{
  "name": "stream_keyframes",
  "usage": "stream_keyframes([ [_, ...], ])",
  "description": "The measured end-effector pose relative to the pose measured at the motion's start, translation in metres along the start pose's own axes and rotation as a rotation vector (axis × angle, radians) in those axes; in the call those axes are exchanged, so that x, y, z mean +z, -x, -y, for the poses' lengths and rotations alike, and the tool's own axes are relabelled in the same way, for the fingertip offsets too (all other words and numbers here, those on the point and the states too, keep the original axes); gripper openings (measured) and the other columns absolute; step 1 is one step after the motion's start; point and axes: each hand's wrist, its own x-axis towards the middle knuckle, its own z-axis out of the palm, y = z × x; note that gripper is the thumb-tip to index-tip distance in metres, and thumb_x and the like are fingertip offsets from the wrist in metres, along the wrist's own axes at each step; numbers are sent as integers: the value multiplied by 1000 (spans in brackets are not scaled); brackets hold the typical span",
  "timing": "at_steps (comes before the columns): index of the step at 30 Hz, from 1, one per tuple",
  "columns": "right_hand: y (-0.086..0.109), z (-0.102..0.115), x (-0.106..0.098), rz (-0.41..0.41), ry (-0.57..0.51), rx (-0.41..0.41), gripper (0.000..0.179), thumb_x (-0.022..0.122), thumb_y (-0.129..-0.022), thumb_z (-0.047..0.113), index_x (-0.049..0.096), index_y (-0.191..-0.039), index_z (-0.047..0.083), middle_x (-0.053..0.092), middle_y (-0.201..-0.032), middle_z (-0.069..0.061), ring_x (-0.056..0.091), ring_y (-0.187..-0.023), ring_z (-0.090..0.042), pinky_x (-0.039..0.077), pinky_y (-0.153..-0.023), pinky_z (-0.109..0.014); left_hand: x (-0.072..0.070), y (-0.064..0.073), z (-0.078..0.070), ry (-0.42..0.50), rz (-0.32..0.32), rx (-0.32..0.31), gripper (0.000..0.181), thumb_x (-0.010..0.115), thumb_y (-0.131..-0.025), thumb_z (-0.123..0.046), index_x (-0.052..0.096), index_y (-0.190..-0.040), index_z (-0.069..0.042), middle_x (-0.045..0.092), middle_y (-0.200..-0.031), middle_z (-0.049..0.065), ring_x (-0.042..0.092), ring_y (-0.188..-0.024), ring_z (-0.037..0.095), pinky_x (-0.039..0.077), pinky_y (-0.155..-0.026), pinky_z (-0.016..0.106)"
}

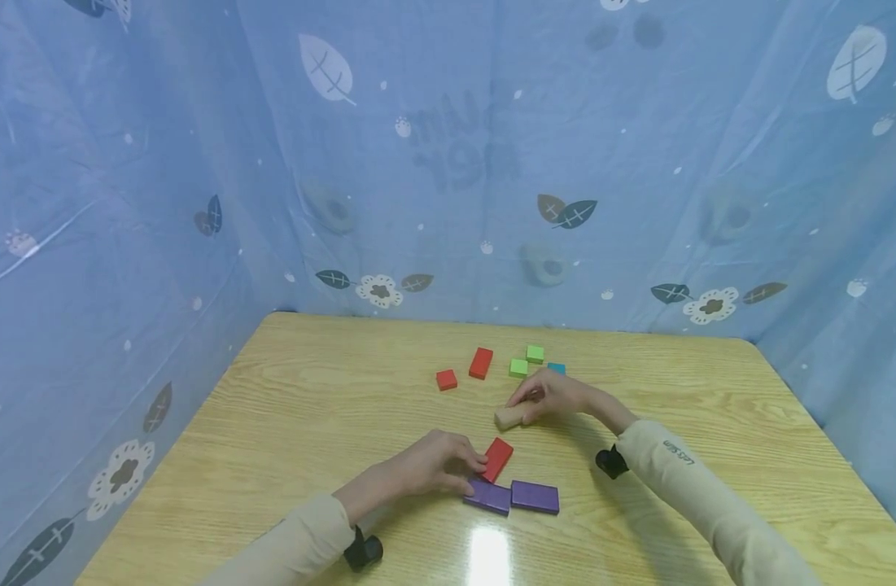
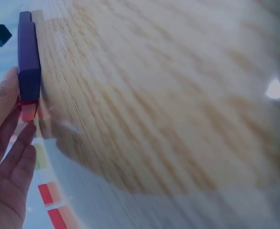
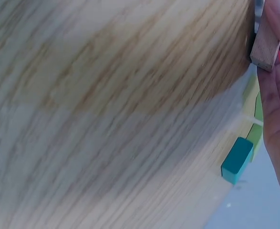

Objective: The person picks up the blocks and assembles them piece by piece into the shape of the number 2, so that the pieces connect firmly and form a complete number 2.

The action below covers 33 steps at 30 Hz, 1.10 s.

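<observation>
In the head view my right hand (image 1: 553,394) pinches a plain wooden block (image 1: 509,417) between thumb and fingers, over the middle of the table. The right wrist view shows the wooden block (image 3: 265,46) at the upper right, partly covered by the hand. My left hand (image 1: 429,465) has its fingertips at the left side of a red block (image 1: 498,459) and its thumb at the left end of a purple block (image 1: 489,497). A second purple block (image 1: 535,496) lies just to the right, end to end with the first. The red block lies slanted behind them.
Farther back lie a small red block (image 1: 446,380), a longer red block (image 1: 480,363), two green blocks (image 1: 518,368) and a blue block (image 1: 557,369), partly behind my right hand. A patterned blue curtain (image 1: 455,163) hangs behind the wooden table (image 1: 330,391).
</observation>
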Motion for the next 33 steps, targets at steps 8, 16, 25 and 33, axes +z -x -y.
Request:
stream_keyframes([
  [8,-6,3,3,28,3,-11,26,74,-80,0,70,-105,-6,70,-104,-19,65,-97,-31,53,-86,-40,-3,-1,-2,11,-6,8,36,78,-78,-17,70,-111,-6,68,-114,1,61,-105,6,43,-97,19],
  [16,-8,5,6,52,83,-3,26,74,-81,8,71,-107,1,71,-105,-10,64,-96,-18,50,-86,-31,-1,-2,-1,29,-6,-5,36,78,-78,-17,70,-111,-7,68,-115,0,60,-105,5,43,-97,18],
  [25,-9,8,8,76,56,-20,25,73,-81,3,70,-106,-2,70,-104,-13,63,-96,-25,50,-86,-35,-2,1,-3,10,-7,3,35,78,-78,-18,70,-111,-7,68,-114,0,61,-105,7,43,-97,20],
  [33,-10,9,7,88,107,-22,25,73,-81,3,71,-105,-1,70,-104,-13,64,-96,-24,50,-86,-33,-5,0,-6,-3,14,-18,35,77,-79,-18,70,-112,-7,67,-115,0,60,-105,7,43,-98,21],
])
